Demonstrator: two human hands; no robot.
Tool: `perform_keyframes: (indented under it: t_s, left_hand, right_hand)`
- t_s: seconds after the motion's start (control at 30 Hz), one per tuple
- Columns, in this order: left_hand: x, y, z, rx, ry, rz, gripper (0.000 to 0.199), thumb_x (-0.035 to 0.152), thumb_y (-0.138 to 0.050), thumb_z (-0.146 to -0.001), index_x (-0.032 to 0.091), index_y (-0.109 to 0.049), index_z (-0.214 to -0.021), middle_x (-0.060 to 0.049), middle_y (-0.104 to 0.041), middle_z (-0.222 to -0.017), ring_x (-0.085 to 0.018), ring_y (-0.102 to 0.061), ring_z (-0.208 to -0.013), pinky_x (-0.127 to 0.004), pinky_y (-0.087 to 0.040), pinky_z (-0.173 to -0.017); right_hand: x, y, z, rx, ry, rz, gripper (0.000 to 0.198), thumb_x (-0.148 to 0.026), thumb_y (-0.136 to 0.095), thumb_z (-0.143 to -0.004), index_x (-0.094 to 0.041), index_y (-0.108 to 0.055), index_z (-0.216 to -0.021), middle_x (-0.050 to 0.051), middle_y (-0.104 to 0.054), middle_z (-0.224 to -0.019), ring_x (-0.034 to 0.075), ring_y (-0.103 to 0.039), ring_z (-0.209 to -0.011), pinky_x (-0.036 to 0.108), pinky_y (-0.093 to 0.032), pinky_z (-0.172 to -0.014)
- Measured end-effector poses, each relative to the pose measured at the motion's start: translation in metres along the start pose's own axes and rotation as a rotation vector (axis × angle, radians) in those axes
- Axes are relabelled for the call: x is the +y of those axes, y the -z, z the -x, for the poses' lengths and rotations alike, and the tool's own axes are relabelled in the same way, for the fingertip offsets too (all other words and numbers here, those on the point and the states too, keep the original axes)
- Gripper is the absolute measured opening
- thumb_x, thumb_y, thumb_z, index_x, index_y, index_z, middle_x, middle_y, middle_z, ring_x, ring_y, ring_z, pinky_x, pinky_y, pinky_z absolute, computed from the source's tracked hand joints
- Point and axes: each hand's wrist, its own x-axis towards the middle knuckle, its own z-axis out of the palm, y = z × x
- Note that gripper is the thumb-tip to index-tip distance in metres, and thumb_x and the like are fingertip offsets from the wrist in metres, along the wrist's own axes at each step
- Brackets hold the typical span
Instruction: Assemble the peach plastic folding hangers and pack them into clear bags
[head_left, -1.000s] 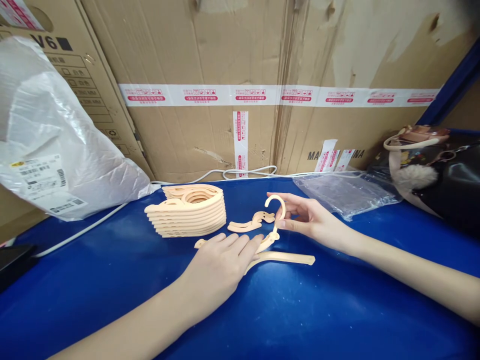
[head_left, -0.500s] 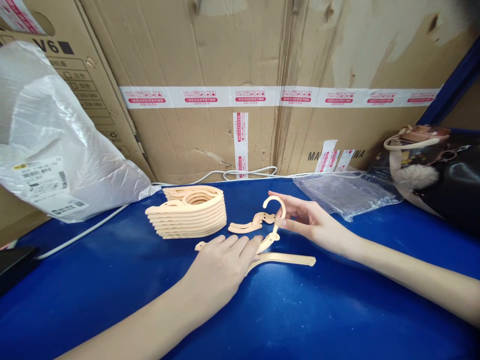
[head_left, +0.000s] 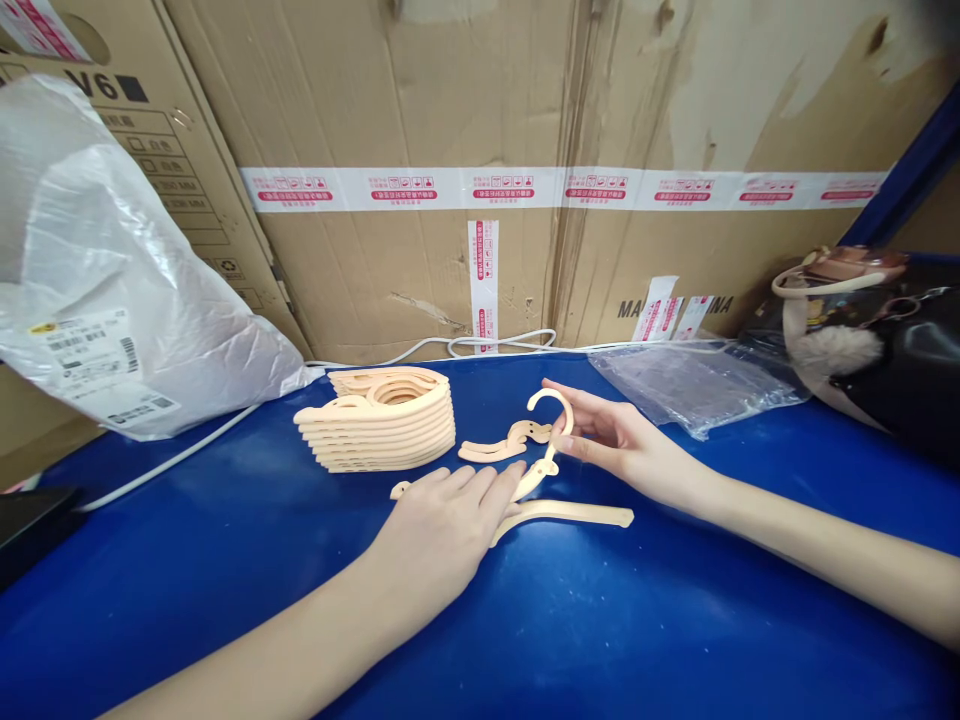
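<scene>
Pinches hook (head_left: 566,405) with right fingers (head_left: 589,453), presumably to steady hanger (head_left: 536,477) under left hand (head_left: 450,515) of unclear grip, near stack (head_left: 379,440) at ten o'clock.

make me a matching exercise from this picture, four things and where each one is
Things
1. hook
2. clear plastic bag
3. white parcel bag
4. stack of peach pieces

Places
A. at the left edge of the view
B. on the blue table, beyond the left hand and a little to its left
C. near the black bag
D. held by the right hand

Pairs: 1-D, 2-C, 3-A, 4-B
</scene>
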Motion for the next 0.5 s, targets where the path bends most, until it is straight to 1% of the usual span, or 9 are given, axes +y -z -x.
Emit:
perform_keyframes:
  t_s: [0.07, 0.17, 0.3, 0.4, 0.5]
  left_hand:
    - [-0.0001, -0.0005, 0.0001, -0.005, 0.004, 0.011, 0.036, 0.009, -0.025, -0.101, 0.010, -0.058, -0.116, -0.004, -0.071, -0.079, -0.016, -0.065, -0.062, -0.028, -0.043, -0.053]
    - [0.0001, 0.0005, 0.0000, -0.009, 0.013, 0.022, 0.035, 0.013, -0.025, -0.103, 0.010, -0.058, -0.116, -0.004, -0.071, -0.077, -0.016, -0.066, -0.062, -0.028, -0.044, -0.052]
    - [0.0008, 0.0033, -0.0003, -0.011, 0.022, 0.042, 0.037, 0.012, -0.025, -0.102, 0.011, -0.059, -0.115, -0.004, -0.071, -0.078, -0.015, -0.066, -0.062, -0.026, -0.043, -0.051]
    - [0.0011, 0.0041, -0.0003, -0.005, 0.032, 0.047, 0.036, 0.013, -0.026, -0.102, 0.011, -0.060, -0.115, -0.004, -0.072, -0.078, -0.015, -0.065, -0.061, -0.025, -0.041, -0.050]
    - [0.0010, 0.0038, -0.0004, 0.012, 0.039, 0.059, 0.039, 0.014, -0.023, -0.103, 0.011, -0.061, -0.112, -0.004, -0.072, -0.077, -0.016, -0.065, -0.059, -0.026, -0.041, -0.048]
  right_hand:
    - [0.0006, -0.0003, 0.0001, -0.006, 0.004, -0.009, 0.071, -0.037, -0.062, -0.087, -0.019, -0.031, -0.148, 0.010, -0.063, -0.124, 0.026, -0.060, -0.111, 0.050, -0.043, -0.102]
    - [0.0010, -0.0006, 0.0003, -0.003, 0.004, -0.002, 0.072, -0.038, -0.062, -0.087, -0.019, -0.030, -0.148, 0.010, -0.064, -0.122, 0.025, -0.060, -0.111, 0.050, -0.043, -0.102]
    - [0.0007, -0.0012, 0.0007, 0.004, 0.003, 0.015, 0.073, -0.039, -0.063, -0.086, -0.022, -0.031, -0.149, 0.009, -0.064, -0.124, 0.025, -0.061, -0.109, 0.049, -0.045, -0.100]
    - [0.0007, -0.0018, 0.0008, 0.010, 0.003, 0.003, 0.073, -0.038, -0.063, -0.086, -0.022, -0.030, -0.149, 0.010, -0.064, -0.124, 0.024, -0.062, -0.106, 0.049, -0.046, -0.099]
    - [0.0011, -0.0022, 0.0006, 0.003, -0.008, -0.004, 0.073, -0.037, -0.062, -0.086, -0.020, -0.029, -0.149, 0.010, -0.064, -0.122, 0.023, -0.063, -0.105, 0.048, -0.046, -0.099]
